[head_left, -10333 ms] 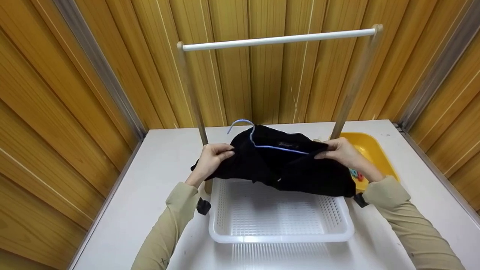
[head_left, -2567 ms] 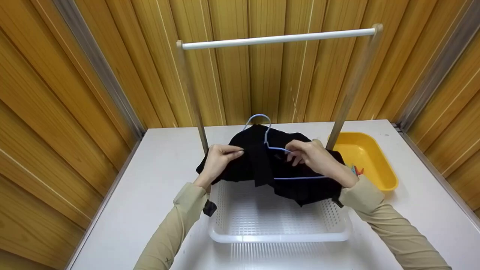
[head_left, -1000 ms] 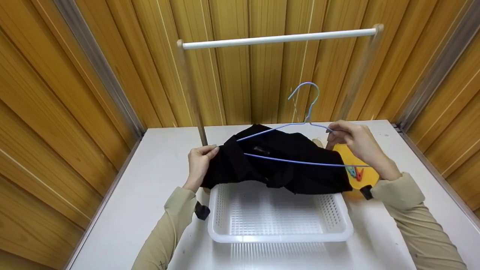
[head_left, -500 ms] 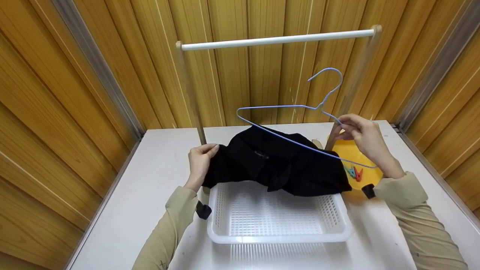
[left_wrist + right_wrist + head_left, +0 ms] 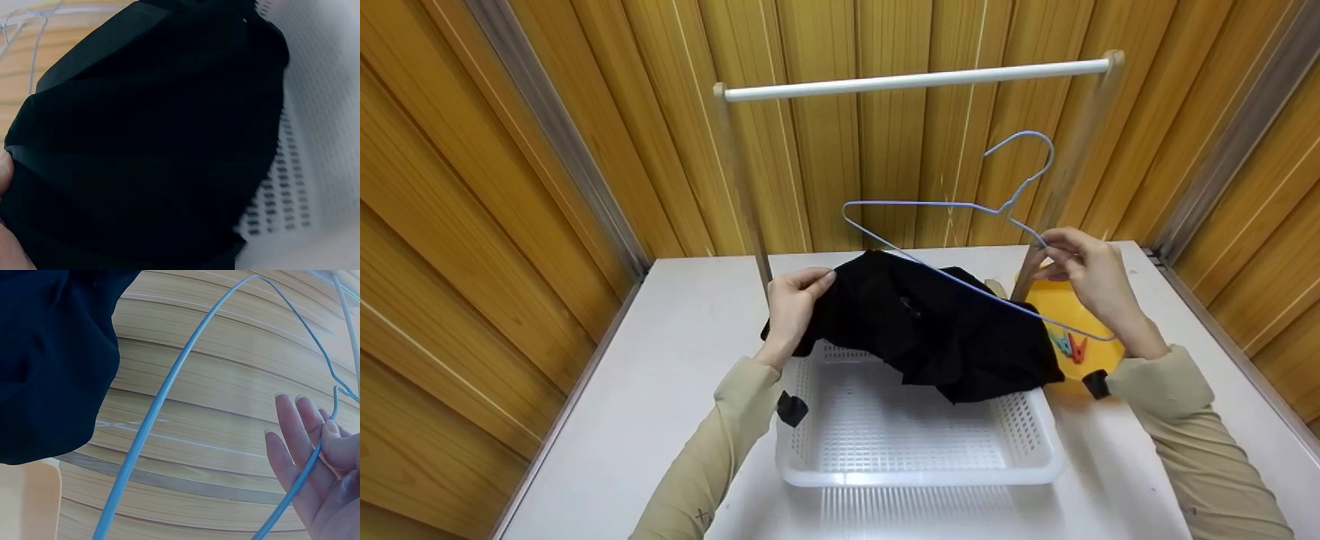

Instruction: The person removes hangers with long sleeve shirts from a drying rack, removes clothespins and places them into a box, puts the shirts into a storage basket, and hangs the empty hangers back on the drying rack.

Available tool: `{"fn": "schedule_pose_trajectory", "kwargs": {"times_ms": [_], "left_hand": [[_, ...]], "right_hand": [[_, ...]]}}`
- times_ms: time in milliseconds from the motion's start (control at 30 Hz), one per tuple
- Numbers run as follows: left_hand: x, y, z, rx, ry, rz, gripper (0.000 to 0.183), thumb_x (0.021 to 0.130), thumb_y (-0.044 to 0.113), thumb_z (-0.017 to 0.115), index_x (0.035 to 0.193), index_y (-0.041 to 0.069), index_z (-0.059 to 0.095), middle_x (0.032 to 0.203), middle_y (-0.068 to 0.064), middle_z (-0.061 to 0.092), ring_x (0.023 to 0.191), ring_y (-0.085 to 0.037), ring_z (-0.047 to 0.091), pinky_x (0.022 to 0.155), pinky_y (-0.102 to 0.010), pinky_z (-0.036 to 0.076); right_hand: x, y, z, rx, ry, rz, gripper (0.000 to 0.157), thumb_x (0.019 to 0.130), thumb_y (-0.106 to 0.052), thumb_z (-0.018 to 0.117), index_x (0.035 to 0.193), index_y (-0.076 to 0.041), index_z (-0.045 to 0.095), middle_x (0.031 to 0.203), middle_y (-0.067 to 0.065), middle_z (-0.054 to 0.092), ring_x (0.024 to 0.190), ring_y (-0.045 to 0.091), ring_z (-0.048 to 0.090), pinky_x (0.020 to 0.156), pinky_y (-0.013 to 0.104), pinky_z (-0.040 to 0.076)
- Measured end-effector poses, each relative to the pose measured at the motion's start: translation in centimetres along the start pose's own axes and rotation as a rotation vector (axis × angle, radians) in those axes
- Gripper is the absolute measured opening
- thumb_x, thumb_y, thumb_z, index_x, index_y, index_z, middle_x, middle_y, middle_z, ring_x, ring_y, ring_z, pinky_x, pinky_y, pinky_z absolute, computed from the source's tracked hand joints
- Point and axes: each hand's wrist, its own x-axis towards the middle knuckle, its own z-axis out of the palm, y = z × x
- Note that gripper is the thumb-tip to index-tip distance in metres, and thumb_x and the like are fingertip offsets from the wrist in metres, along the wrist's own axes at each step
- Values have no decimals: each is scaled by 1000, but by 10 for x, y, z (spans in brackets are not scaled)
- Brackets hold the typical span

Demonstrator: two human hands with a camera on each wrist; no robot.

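Note:
A blue wire clothes hanger is tilted above and in front of the black shirt, fully outside the fabric. My right hand pinches its right shoulder close to the twisted neck; the right wrist view shows thumb and fingers on the wire. At the shirt's left side my left hand pinches the cloth between thumb and fingers. The shirt is bunched over the back of a white perforated basket, with a label showing inside its neck. In the left wrist view the dark cloth hides most of the hand.
A rack with a white bar and wooden posts stands behind the basket. To the right sits a yellow tray, partly behind my right hand and the shirt, with a red clothespin and a teal one inside. Wood-patterned walls surround the white table.
The hanger has come out of the shirt, up and to the right with my right hand. My left hand has shifted right and up along the cloth, and the shirt's left side has lifted.

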Motion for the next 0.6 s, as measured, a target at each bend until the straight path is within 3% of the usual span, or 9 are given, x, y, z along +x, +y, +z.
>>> {"fn": "schedule_pose_trajectory", "kwargs": {"times_ms": [167,400,600], "left_hand": [[-2,9,15,-26,-49,26,7,79,7,69,81,1,72,80,-1,67,77,-12,61,71,-27,47],[-9,20,33,-84,-112,31,6,78,5,70,80,-1,72,79,-2,67,77,-11,60,71,-27,47],[-15,15,42,-5,-236,65,7,77,9,71,79,2,73,77,2,67,74,-8,60,69,-25,47]], "right_hand": [[1,18,-1,3,3,9,16,89,9,48,102,8,58,82,21,62,62,19,64,57,21,49],[1,19,1,-15,9,12,15,90,5,49,101,7,59,82,22,62,61,18,63,56,23,50],[2,21,7,-3,12,4,14,90,6,49,100,8,59,80,19,63,58,16,63,54,22,49]]}}
